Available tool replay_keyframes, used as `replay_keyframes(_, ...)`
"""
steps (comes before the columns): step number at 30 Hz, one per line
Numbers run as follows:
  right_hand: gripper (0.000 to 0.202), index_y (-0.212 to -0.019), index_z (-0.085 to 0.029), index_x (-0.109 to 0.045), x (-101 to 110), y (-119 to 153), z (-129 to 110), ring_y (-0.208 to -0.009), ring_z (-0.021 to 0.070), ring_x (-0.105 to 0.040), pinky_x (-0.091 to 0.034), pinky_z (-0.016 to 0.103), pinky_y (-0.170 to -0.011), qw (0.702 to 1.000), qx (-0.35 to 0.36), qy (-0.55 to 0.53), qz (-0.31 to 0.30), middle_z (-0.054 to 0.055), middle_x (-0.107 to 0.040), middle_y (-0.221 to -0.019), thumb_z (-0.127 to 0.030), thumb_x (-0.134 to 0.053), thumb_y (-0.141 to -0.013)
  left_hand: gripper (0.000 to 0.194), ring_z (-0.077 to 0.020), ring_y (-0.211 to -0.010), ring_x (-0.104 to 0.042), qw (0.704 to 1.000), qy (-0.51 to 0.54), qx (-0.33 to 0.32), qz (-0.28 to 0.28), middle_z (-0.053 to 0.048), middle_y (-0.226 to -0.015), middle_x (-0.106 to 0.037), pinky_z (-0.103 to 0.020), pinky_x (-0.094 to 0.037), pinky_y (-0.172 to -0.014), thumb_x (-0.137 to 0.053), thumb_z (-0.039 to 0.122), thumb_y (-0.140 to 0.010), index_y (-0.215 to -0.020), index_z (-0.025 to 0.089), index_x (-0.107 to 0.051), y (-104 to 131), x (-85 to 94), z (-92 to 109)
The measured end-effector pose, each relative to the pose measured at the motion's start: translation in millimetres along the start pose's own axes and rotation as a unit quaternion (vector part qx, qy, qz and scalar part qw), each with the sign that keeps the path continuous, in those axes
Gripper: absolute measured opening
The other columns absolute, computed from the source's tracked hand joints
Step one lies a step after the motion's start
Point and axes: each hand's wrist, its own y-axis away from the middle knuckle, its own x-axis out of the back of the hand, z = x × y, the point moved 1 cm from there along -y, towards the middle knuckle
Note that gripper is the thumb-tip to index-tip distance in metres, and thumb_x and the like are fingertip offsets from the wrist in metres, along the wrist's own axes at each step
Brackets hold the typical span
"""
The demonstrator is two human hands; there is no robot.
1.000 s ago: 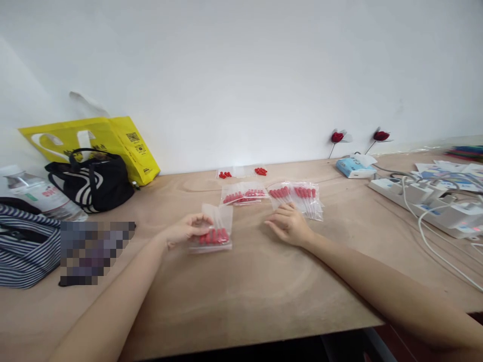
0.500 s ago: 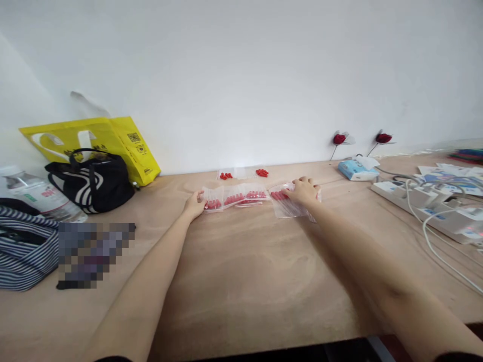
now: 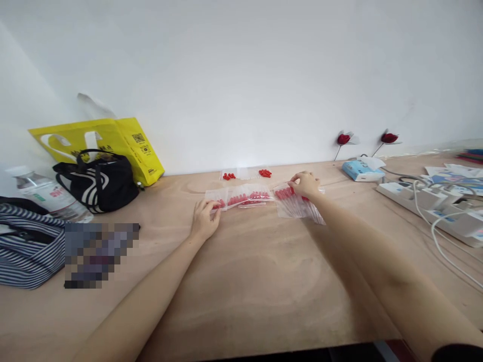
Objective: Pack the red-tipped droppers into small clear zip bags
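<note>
My left hand (image 3: 205, 219) is at the left end of a row of clear plastic bags, fingers curled and thumb close to them on the near edge of the leftmost bag (image 3: 216, 195). Red capsule-shaped pieces show through the plastic beside the fingertips. In the middle lie overlapping bags (image 3: 249, 197) with similar red pieces. On the right, my right hand (image 3: 306, 184) pinches the upper edge of a bag in a fanned stack of bags (image 3: 292, 205), thumb and forefinger together. Its palm side is hidden.
Near the wall lie two more small groups of red pieces (image 3: 229, 176) on clear plastic. A tissue pack (image 3: 362, 170) and power strips (image 3: 426, 206) with cables are on the right. A yellow bag (image 3: 151, 166), black pouch (image 3: 109, 183), bottle (image 3: 45, 193) and striped bag (image 3: 33, 256) stand left.
My left hand has shifted right and nearer, curling at the leftmost bag's near edge. My right hand has lifted from lying over the right stack to a pinch at its upper edge.
</note>
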Motion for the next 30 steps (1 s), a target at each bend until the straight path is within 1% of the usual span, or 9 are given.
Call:
replay_keyframes(6,0.009,-0.076,-0.018,-0.048,44.7,9.2,0.1,-0.074,0.0155,-0.055,-0.043,0.028,-0.067,0.977,0.119,-0.176,0.015,0.004,-0.060,-0.077,-0.026,-0.045,-0.079,0.011,-0.0210,-0.089,-0.053,0.995,0.065,-0.071,-0.014,-0.006,-0.086,-0.059,-0.036,-0.040,-0.084,-0.049,0.020,-0.077,-0.082,0.018,-0.059,0.7,-3.6,21.9)
replay_keyframes(11,0.016,-0.079,-0.022,-0.037,70.0,50.6,-15.9,-0.045,0.0103,-0.055,-0.041,0.023,-0.042,0.927,0.162,-0.336,-0.036,0.001,-0.059,-0.074,-0.036,-0.042,-0.083,0.013,-0.0165,-0.077,-0.056,0.979,0.194,-0.034,-0.059,-0.005,-0.084,-0.058,-0.032,-0.047,-0.073,-0.050,0.023,-0.078,-0.087,0.016,-0.056,6.2,-8.7,34.0)
replay_keyframes(13,0.019,-0.080,-0.022,-0.035,66.5,72.2,-22.9,-0.047,0.0114,-0.057,-0.044,0.023,-0.042,0.906,0.169,-0.388,-0.032,-0.001,-0.057,-0.068,-0.040,-0.041,-0.083,0.021,-0.0152,-0.076,-0.058,0.965,0.249,0.000,-0.080,-0.006,-0.089,-0.057,-0.031,-0.050,-0.072,-0.054,0.026,-0.077,-0.095,0.016,-0.054,11.3,-10.0,42.0)
replay_keyframes(16,0.018,-0.081,-0.022,-0.036,50.3,103.2,-32.9,-0.059,0.0138,-0.062,-0.050,0.026,-0.054,0.887,0.227,-0.401,-0.033,0.001,-0.059,-0.066,-0.039,-0.041,-0.085,0.043,-0.0177,-0.089,-0.058,0.946,0.305,0.014,-0.111,-0.009,-0.105,-0.055,-0.033,-0.051,-0.077,-0.062,0.030,-0.072,-0.110,0.017,-0.046,19.8,-8.6,58.4)
replay_keyframes(18,0.015,-0.082,-0.021,-0.037,37.5,120.6,-38.4,-0.071,0.0153,-0.064,-0.050,0.028,-0.061,0.880,0.278,-0.382,-0.040,0.004,-0.062,-0.073,-0.036,-0.040,-0.086,0.049,-0.0193,-0.097,-0.055,0.946,0.311,-0.006,-0.089,-0.009,-0.111,-0.053,-0.034,-0.051,-0.079,-0.063,0.030,-0.071,-0.114,0.018,-0.043,23.9,-4.1,68.2)
replay_keyframes(21,0.011,-0.081,-0.022,-0.037,22.7,138.8,-42.4,-0.092,0.0173,-0.061,-0.050,0.028,-0.067,0.865,0.337,-0.368,-0.055,0.008,-0.063,-0.083,-0.030,-0.037,-0.088,0.034,-0.0176,-0.094,-0.057,0.960,0.264,-0.091,-0.011,-0.008,-0.102,-0.057,-0.031,-0.051,-0.078,-0.061,0.024,-0.074,-0.106,0.018,-0.050,26.7,6.3,75.5)
replay_keyframes(23,0.008,-0.081,-0.022,-0.037,16.8,145.4,-41.4,-0.095,0.0174,-0.060,-0.050,0.028,-0.068,0.864,0.360,-0.345,-0.071,0.009,-0.064,-0.088,-0.027,-0.037,-0.088,0.018,-0.0148,-0.086,-0.059,0.959,0.220,-0.177,0.010,-0.005,-0.091,-0.061,-0.028,-0.051,-0.076,-0.058,0.018,-0.077,-0.095,0.018,-0.057,27.8,12.7,75.3)
replay_keyframes(27,0.004,-0.087,-0.022,-0.041,11.3,149.0,-33.5,-0.089,0.0158,-0.062,-0.050,0.028,-0.068,0.868,0.399,-0.273,-0.111,0.009,-0.064,-0.097,-0.025,-0.039,-0.086,0.011,-0.0136,-0.079,-0.061,0.940,0.176,-0.293,-0.011,-0.004,-0.081,-0.064,-0.025,-0.052,-0.070,-0.054,0.012,-0.079,-0.085,0.019,-0.060,31.0,18.2,69.6)
replay_keyframes(30,0.014,-0.097,-0.021,-0.048,9.6,147.7,-26.8,-0.087,0.0162,-0.062,-0.051,0.029,-0.069,0.861,0.459,-0.199,-0.090,0.008,-0.064,-0.098,-0.025,-0.041,-0.085,0.010,-0.0142,-0.076,-0.061,0.930,0.157,-0.331,-0.029,-0.004,-0.077,-0.064,-0.026,-0.052,-0.067,-0.053,0.012,-0.079,-0.083,0.018,-0.060,32.5,17.3,67.1)
